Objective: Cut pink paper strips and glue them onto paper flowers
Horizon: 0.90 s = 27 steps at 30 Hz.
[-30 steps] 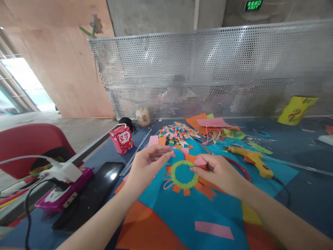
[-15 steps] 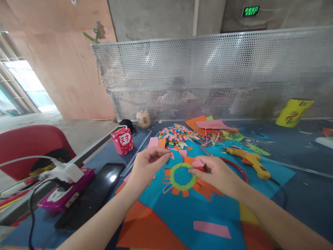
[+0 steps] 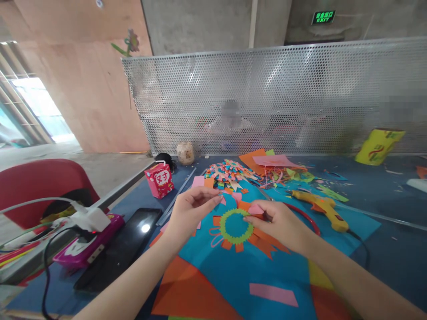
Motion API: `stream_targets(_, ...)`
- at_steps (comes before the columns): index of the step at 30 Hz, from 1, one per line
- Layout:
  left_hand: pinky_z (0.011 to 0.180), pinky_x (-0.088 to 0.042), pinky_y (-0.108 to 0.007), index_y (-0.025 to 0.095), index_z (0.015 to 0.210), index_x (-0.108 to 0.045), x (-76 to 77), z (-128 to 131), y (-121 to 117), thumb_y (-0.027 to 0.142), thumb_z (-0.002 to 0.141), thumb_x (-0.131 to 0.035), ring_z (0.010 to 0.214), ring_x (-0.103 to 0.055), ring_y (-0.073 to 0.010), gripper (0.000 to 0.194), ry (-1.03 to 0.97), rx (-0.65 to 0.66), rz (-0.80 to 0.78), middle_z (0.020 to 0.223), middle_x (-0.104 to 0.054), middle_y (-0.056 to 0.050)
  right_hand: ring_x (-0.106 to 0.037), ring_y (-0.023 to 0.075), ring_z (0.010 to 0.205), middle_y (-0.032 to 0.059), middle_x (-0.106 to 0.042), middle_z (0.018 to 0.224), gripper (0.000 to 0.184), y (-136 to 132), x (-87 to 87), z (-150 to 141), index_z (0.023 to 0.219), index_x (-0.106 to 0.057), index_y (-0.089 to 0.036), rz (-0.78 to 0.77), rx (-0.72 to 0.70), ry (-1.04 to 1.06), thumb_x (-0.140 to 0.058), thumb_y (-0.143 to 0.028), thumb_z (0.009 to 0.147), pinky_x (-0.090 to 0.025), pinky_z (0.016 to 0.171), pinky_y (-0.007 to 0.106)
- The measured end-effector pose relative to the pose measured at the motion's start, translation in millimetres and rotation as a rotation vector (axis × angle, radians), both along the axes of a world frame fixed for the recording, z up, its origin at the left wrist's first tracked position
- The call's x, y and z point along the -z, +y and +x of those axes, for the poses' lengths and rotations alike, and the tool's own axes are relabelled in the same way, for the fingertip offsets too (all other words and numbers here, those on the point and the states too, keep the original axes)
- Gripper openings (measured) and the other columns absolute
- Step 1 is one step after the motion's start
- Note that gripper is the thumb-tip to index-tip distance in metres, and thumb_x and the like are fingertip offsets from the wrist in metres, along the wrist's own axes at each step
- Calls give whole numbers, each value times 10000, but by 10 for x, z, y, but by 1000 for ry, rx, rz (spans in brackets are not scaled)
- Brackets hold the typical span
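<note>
A lime-green paper ring with toothed edges (image 3: 225,235) lies over blue sheets (image 3: 276,271). Orange tabs (image 3: 227,245), a pink loop and notched orange tails (image 3: 267,242) stick out around it. My right hand (image 3: 278,224) grips the ring's right side, thumb on the rim, fingers by a folded pink tab (image 3: 255,209). Left of the ring's top, my left hand (image 3: 195,211) is closed in a pinch, with a small pink paper piece (image 3: 223,201) at its fingertips. A loose pink strip (image 3: 273,294) lies nearer me.
A yellow glue gun (image 3: 322,206) lies right. Behind are finished paper rosettes (image 3: 230,171), scraps (image 3: 287,174) and a perforated metal screen (image 3: 267,89). A drink carton (image 3: 159,180), black phone (image 3: 122,249) and purple power strip (image 3: 90,249) stand left; a yellow can (image 3: 378,146) stands far right.
The whole view has shifted slightly, so everything appears a little further right and lower. Both hands keep nearly the same pose at the ring.
</note>
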State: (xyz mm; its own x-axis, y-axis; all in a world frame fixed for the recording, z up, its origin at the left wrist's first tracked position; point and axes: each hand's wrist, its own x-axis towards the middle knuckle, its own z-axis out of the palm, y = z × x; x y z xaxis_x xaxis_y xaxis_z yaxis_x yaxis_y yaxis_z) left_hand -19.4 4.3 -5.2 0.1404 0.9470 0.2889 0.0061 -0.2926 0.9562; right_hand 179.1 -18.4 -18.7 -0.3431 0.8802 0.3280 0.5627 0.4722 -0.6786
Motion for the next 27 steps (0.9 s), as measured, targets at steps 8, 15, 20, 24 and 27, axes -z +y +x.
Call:
stream_targets(8, 605, -479, -206, 160, 758, -631, -10, 8, -9, 211, 664, -648, 656, -611, -108, 108, 6, 23, 4, 676, -666, -4, -275, 75, 527, -60, -278, 568, 281, 1, -8, 4, 583, -322, -187, 21, 23, -42, -494, -284, 784, -249, 468, 183)
stream_targets(15, 588, -465, -213, 161, 760, -622, -29, 20, -24, 224, 667, -645, 647, -600, -113, 114, 40, 6, 15, 674, -658, -6, -318, 73, 505, -60, -308, 550, 287, 0, -9, 1, 567, -345, -185, 101, 26, -83, -504, -281, 786, -285, 448, 175)
stream_targets(20, 648, -433, -224, 171, 861, -612, -72, -2, -36, 288, 712, -598, 830, -578, -144, 190, 4, -31, 63, 920, -645, -47, -526, 125, 642, 8, -583, 695, 98, 22, 27, 85, 774, -554, -174, 505, 97, -205, -490, -231, 821, -428, 578, 226)
stream_targets(24, 589, -394, -229, 209, 992, -558, -53, -21, -56, 373, 743, -541, 772, -557, -138, 298, -125, 130, -138, 923, -603, -39, -559, 192, 844, 60, -656, 901, 203, -17, -47, 198, 987, -567, -160, 1059, 115, -389, -503, -108, 802, -451, 727, 331)
stream_targets(27, 542, -381, -243, 193, 966, -549, -24, 10, -99, 383, 698, -581, 669, -558, -147, 330, -264, 387, -477, 755, -585, -30, -571, 196, 764, 34, -681, 841, 206, -84, -157, 233, 946, -605, -164, 1305, 188, -545, -587, -113, 748, -465, 670, 334)
